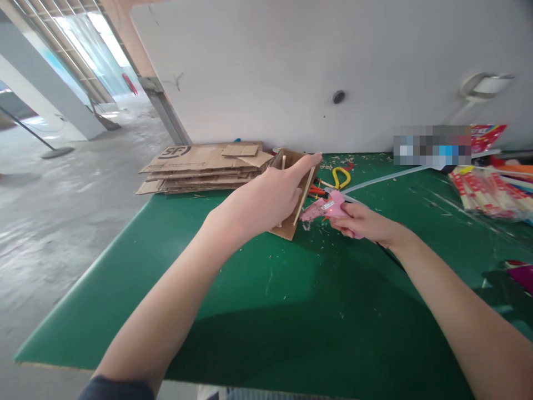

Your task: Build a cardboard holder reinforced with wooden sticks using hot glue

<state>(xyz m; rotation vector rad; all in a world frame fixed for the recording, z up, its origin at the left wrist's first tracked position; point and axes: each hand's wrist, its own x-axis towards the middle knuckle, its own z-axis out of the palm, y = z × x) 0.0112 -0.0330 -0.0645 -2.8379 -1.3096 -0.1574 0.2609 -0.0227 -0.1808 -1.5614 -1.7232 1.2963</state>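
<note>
My left hand (270, 191) grips a small cardboard piece (286, 230) held tilted above the table, its index finger stretched along the top edge. Thin wooden sticks (305, 194) run along the cardboard; the palm hides part of it. In my right hand (368, 223) is a pink hot glue gun (333, 203), fingers wrapped round its handle. The gun's nozzle points left, close to the lower end of the nearer stick; whether they touch I cannot tell. A black cord (391, 256) trails from below the right hand.
Flattened cardboard sheets (200, 166) are stacked at the back left of the green table (258, 311). Behind the glue gun lie a yellow-handled tool (342, 178), an orange-handled tool (315, 190) and a long translucent strip (387, 176). Bagged wooden sticks (485, 191) lie right. Scraps litter the middle.
</note>
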